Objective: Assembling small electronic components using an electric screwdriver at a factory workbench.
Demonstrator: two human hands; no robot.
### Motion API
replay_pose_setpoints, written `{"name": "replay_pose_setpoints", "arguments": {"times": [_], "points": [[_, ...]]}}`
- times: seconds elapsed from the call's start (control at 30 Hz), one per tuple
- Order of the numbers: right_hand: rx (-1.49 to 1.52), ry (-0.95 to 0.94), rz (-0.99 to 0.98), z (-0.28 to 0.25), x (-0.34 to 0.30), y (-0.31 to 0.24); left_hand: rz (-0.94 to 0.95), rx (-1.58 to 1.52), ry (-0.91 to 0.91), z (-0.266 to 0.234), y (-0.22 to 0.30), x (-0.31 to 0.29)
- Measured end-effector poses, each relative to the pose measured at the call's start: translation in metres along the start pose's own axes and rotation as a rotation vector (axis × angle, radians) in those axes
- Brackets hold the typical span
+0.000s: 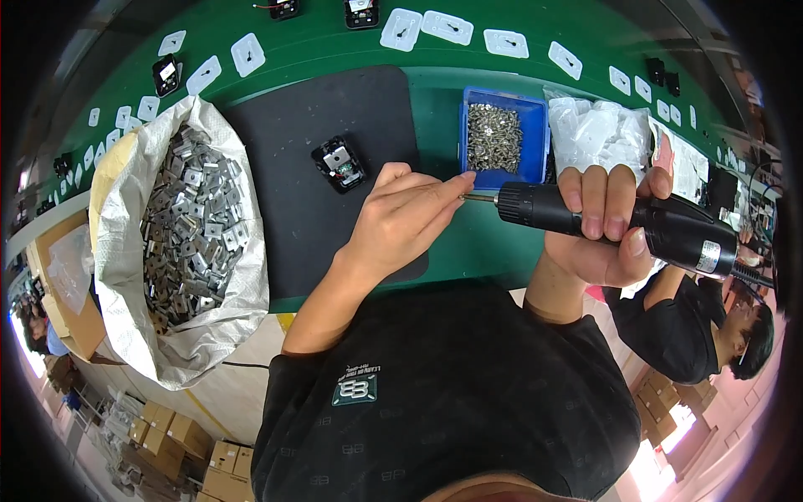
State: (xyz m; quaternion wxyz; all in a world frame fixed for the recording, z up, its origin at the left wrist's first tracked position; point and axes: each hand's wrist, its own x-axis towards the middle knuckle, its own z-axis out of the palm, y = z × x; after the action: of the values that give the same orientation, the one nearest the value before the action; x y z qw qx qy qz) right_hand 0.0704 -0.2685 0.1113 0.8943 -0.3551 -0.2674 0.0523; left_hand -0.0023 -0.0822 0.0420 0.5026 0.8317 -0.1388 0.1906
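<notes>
While the right hand (pixel 598 226) is wrapped around a black electric screwdriver (pixel 535 205), the left hand (pixel 401 217) meets its bit (pixel 481 197) with thumb and forefinger drawn together at the tip; whether a screw sits between them, I cannot tell. Just beyond the left fingertips stands a blue bin (pixel 536 151) of loose screws (pixel 492 138), with a clear plastic bag (pixel 598 134) just right of it, past the right hand's knuckles. Left of the left hand, a small black housing (pixel 339 163) lies on a dark mat (pixel 276 109). Farther left stands a white sack (pixel 125 284) of metal pieces (pixel 196 234). Farthest ahead of both hands, white plates (pixel 447 28) lie along a green surface (pixel 318 50).
</notes>
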Motion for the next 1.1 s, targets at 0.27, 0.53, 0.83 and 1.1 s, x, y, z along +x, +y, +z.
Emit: {"name": "replay_pose_setpoints", "arguments": {"times": [0.27,0.53,0.83,1.1], "points": [[0.072,-0.014,0.068,0.01,0.006,0.024,-0.059,0.07,0.055,-0.019,-0.002,-0.01],[0.081,-0.019,0.106,0.019,0.015,0.054,-0.105,0.323,0.207,-0.072,-0.036,-0.045],[-0.072,0.015,0.092,0.044,0.021,0.108,-0.308,0.382,0.039,-0.065,-0.062,-0.045],[-0.144,-0.045,0.069,0.049,0.015,0.135,-0.297,0.338,0.074,-0.061,-0.064,-0.045]]}}
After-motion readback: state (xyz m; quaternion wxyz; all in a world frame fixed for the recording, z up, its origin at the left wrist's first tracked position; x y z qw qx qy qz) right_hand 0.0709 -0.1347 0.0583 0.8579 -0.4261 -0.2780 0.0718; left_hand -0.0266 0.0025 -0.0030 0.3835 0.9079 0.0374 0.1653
